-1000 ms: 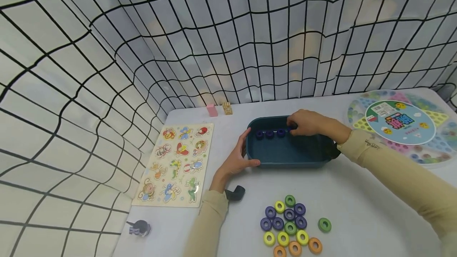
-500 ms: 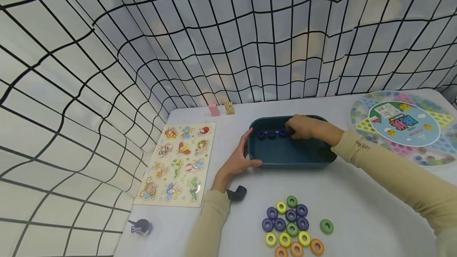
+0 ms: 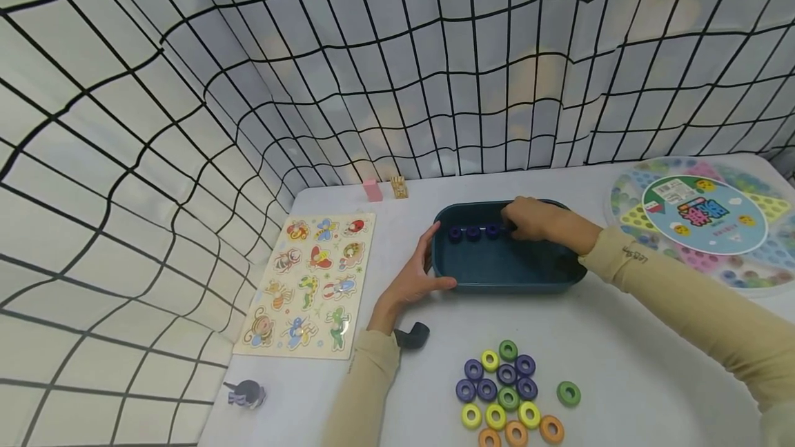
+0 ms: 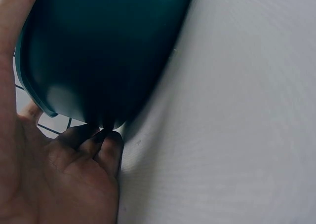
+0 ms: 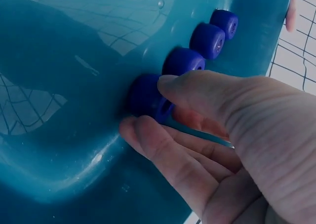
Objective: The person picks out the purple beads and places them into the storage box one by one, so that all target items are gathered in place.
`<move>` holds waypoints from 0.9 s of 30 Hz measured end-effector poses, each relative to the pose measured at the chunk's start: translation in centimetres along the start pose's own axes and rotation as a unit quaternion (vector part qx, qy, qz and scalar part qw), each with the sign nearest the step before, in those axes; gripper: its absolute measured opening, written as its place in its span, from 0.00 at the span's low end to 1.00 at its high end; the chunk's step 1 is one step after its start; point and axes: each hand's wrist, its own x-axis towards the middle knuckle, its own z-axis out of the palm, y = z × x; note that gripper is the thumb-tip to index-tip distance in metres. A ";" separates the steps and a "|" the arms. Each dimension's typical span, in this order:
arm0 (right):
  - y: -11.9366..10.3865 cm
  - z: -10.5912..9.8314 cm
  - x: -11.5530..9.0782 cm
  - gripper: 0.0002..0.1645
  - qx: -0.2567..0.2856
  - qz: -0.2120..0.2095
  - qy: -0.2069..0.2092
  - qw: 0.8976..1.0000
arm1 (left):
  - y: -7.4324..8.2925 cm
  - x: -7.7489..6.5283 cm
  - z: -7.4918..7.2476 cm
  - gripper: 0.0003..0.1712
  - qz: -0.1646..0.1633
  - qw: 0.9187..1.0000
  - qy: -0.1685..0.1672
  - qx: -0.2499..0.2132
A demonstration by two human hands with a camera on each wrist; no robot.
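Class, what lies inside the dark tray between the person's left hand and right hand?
Three purple rings form a row in the tray, between the left hand and the right hand; the head view shows this.

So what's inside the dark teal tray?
A row of four purple rings sits in the tray; the right hand pinches the end one, partly covering it. Whatever lies directly beneath that hand and the rings cannot be seen.

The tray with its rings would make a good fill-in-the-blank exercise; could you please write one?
The ____ hand holds one end of the tray.
The right wrist view shows ____ purple rings in a row.
One ____ ring lies apart from the other rings on the table.

Missing words: left; four; green.
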 end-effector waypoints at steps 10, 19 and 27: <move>-0.7 -1.2 -1.6 0.14 0.007 0.020 -0.019 1.000 | 0.0 0.2 0.1 0.63 0.005 1.000 -0.001 -0.003; -2.5 -1.7 -3.3 0.18 0.004 -0.004 0.014 1.000 | 0.0 0.1 0.1 0.63 0.002 1.000 0.005 -0.004; -5.5 -1.6 -6.1 0.14 -0.033 -0.068 0.086 0.993 | -0.3 0.2 0.1 0.62 0.013 1.000 0.006 -0.012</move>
